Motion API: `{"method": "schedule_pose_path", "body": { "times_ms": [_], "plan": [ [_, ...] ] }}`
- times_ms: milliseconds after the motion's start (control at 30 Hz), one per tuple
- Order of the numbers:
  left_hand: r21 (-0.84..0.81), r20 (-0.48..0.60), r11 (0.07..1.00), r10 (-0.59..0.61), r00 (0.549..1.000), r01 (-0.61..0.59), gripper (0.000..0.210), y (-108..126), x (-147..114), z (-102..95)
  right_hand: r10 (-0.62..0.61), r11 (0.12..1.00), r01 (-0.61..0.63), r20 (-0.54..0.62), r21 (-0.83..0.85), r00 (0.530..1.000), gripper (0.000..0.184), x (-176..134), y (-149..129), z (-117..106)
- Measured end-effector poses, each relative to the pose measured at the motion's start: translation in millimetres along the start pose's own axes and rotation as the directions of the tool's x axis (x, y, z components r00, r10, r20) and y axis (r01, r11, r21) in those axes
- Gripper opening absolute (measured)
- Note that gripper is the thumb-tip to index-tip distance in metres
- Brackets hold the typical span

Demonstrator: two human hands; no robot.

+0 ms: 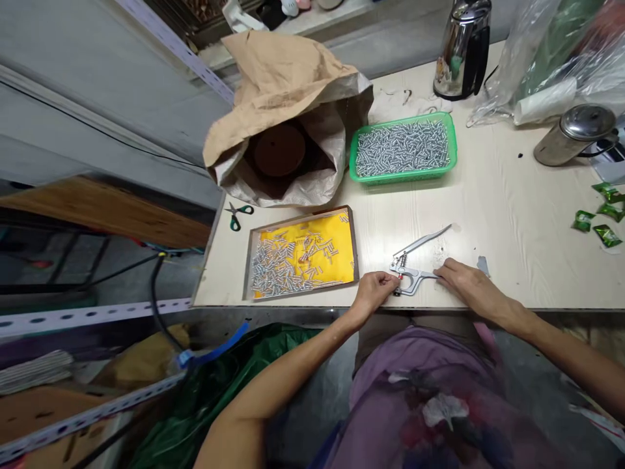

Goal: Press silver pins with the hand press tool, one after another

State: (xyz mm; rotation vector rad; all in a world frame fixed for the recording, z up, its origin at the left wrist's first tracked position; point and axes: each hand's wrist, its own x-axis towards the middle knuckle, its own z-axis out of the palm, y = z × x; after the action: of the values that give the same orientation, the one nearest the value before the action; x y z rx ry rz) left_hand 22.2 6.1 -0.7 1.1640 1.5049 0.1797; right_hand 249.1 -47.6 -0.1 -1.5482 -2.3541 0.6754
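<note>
- Two hands are being kept at the silver hand-press pliers (414, 268) at lower centre of the table edge: left hand (375, 291) pinched at the head, right hand (461, 277) lying flat on the lower handle.
- Fingertips are probably risking being nipped if the raised handle is being squeezed.
- Small silver pins in the yellow-lined tray (301, 259), left of the pliers, are likely being endangered by an elbow.

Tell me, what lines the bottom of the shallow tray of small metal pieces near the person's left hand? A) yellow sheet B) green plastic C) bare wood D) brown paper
A: the tray beside the left hand shows a yellow sheet under the scattered metal pieces.
</note>
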Motion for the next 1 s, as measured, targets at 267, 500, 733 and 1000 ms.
{"method": "schedule_pose_path", "body": {
  "times_ms": [267, 500, 733, 1000],
  "plan": [
    [0.168, 0.022, 0.986, -0.023, 0.999, 0.019, 0.019, 10, -1, -4.6, -0.008, 0.998, 0.008, 0.002, -0.068, 1.000, 0.026, 1, -2, 1],
    [0.185, 0.118, 0.980, -0.092, 0.989, 0.069, 0.016, 18, 1, -5.9, -0.005, 0.998, 0.009, 0.058, -0.065, 0.998, 0.028, 0, -1, -4],
    [0.200, 0.086, 0.978, -0.069, 0.994, 0.051, 0.013, 15, -2, -4.7, -0.045, 0.966, 0.041, -0.012, -0.257, 0.999, 0.085, 34, 35, -21],
    [0.199, 0.089, 0.978, -0.078, 0.993, 0.059, 0.016, 12, -4, -3.2, -0.090, 0.922, 0.108, 0.067, -0.372, 0.994, 0.094, 45, 34, -14]
  ]
}}
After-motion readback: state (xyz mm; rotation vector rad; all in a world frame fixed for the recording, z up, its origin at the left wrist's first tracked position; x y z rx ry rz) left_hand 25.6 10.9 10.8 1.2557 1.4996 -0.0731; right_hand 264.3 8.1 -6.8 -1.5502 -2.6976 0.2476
